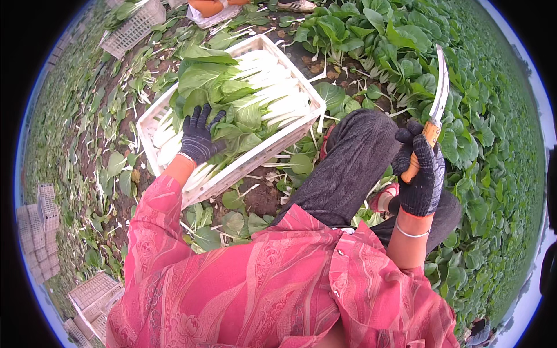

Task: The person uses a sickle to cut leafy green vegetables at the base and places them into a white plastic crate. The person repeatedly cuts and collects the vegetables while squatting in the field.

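Note:
My left hand (199, 135), in a dark knit glove, lies spread on the leaves of cut bok choy (235, 93) in a white plastic crate (243, 167). White stalks line the crate's right and left sides, with green leaves overlapping in the middle. My right hand (420, 167), gloved too, grips the wooden handle of a curved harvesting knife (440, 87). Its blade points up and away from me, beside the standing plants. The knife is held apart from the crate, to the right of my bent knee.
Growing bok choy (491, 113) fills the right side. Trimmed leaves (115, 165) litter the soil on the left. Another crate (135, 28) holding greens stands at the upper left; stacked crates (39, 230) and more crates (93, 300) lie behind. A person's shoe (297, 5) shows at the top.

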Demonstrator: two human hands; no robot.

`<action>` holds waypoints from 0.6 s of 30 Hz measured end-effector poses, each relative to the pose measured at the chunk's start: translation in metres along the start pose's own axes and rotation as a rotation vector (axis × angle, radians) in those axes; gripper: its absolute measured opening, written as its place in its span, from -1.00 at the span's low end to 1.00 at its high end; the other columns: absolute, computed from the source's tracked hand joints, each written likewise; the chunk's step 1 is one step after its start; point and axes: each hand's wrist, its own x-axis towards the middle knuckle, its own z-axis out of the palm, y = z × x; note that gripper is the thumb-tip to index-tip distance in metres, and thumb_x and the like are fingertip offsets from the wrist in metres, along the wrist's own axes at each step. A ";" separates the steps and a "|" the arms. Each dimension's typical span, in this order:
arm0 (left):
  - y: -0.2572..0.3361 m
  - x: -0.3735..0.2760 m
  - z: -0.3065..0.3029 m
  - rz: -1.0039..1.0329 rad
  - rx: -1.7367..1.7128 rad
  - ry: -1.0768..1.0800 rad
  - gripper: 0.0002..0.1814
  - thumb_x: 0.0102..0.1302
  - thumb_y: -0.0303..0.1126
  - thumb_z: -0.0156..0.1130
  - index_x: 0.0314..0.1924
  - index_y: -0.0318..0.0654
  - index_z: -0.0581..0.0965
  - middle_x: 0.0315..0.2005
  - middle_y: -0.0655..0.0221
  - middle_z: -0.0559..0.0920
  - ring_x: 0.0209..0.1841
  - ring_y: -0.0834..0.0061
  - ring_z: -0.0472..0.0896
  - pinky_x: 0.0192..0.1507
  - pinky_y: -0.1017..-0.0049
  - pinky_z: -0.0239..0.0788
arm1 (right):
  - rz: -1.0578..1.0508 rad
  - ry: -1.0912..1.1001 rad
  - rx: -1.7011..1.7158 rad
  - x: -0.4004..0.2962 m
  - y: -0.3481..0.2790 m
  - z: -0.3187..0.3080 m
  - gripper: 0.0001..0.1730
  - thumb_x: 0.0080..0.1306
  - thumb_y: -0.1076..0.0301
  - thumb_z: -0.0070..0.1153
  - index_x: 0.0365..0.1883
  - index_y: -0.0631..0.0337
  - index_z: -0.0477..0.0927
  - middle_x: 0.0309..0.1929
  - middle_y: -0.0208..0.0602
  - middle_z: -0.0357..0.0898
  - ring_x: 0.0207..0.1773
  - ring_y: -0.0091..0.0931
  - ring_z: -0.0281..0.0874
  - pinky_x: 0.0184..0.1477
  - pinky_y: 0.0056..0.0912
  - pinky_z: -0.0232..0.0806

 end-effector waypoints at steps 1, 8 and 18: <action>0.001 0.000 -0.001 -0.001 -0.003 -0.020 0.01 -0.05 0.23 0.23 0.40 0.20 0.07 0.36 0.05 0.01 0.39 -0.02 -0.04 0.32 0.00 -0.19 | 0.007 -0.026 0.035 0.003 -0.002 -0.002 -0.57 0.24 0.30 0.10 0.02 0.38 0.43 -0.25 -0.16 0.57 -0.51 -0.58 0.41 -0.47 -0.58 0.26; 0.010 0.001 -0.036 -0.002 0.005 -0.086 0.08 -0.12 0.16 0.34 0.40 0.20 0.04 0.38 0.13 -0.01 0.40 -0.01 -0.05 0.32 -0.05 -0.22 | 0.028 0.127 -0.195 0.024 -0.019 -0.052 -0.70 0.18 0.27 0.18 -0.18 0.26 0.52 -0.53 -0.45 0.50 -0.65 -0.68 0.31 -0.61 -0.64 0.15; 0.065 0.049 -0.162 0.331 -0.131 -0.037 -0.17 -0.09 -0.11 0.33 0.26 -0.08 0.30 0.27 0.03 0.20 0.31 0.03 0.15 0.34 0.04 -0.17 | 0.262 -0.021 -0.694 0.117 0.010 -0.126 -0.61 0.23 0.09 0.14 -0.28 0.31 0.50 -0.63 -0.43 0.41 -0.66 -0.63 0.32 -0.58 -0.51 0.24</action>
